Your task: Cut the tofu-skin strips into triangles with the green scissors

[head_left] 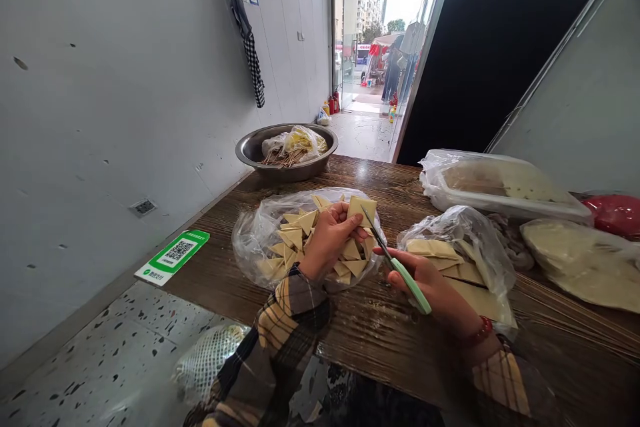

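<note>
Between the thumb and fingers of my left hand (330, 238) is a square piece of tofu sheet (367, 205), pale yellow, held up over a plastic-lined heap. My right hand (433, 287) grips scissors with light green handles (411, 285); their blades lie across the tofu piece. Beneath my left hand, cut tofu triangles (295, 235) fill a clear plastic bag (250, 250). Beside my right hand, another clear bag (473, 230) holds larger uncut tofu sheets (467, 272).
A metal basin (250, 155) with skewers and a knotted bag stands at the back. To the right are a wrapped white tray (505, 180), a bagged pale item (585, 260), thin wooden skewers (575, 313) and something red (615, 213). A green QR card (175, 257) lies left.
</note>
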Demonstrator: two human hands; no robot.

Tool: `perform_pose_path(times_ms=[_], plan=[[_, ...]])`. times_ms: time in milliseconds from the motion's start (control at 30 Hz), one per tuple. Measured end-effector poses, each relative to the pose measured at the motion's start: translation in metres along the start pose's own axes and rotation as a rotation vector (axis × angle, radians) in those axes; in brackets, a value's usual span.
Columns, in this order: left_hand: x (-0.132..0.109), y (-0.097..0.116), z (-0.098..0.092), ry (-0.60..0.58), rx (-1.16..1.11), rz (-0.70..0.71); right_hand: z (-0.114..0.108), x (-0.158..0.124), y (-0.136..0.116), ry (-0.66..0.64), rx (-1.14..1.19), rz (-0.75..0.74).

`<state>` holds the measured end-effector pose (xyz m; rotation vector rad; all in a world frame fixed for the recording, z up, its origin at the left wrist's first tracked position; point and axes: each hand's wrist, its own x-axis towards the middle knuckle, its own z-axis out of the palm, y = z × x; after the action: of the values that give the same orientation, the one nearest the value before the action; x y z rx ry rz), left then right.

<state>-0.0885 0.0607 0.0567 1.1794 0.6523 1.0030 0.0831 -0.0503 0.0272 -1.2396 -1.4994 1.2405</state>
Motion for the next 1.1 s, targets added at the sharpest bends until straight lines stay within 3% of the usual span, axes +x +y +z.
perform_pose_path(times_ms=[367,567,833,1100], plan=[[0.0007,-0.0015,-0.0011,0.070,0.038,0.041,0.0027,0.0020,0.0011,0.097,-0.161,0.010],[0.0009,-0.0018,-0.0035,0.032,0.133,0.074,0.0011,0.0040,-0.0009,0.135,-0.283,-0.036],[0.0010,-0.0057,-0.0063,-0.088,0.166,0.045,0.0009,0.0030,-0.0058,0.079,-0.226,-0.033],[0.0024,-0.0054,-0.0071,-0.052,0.177,0.027,0.0003,0.0023,0.0002,0.126,-0.203,-0.007]])
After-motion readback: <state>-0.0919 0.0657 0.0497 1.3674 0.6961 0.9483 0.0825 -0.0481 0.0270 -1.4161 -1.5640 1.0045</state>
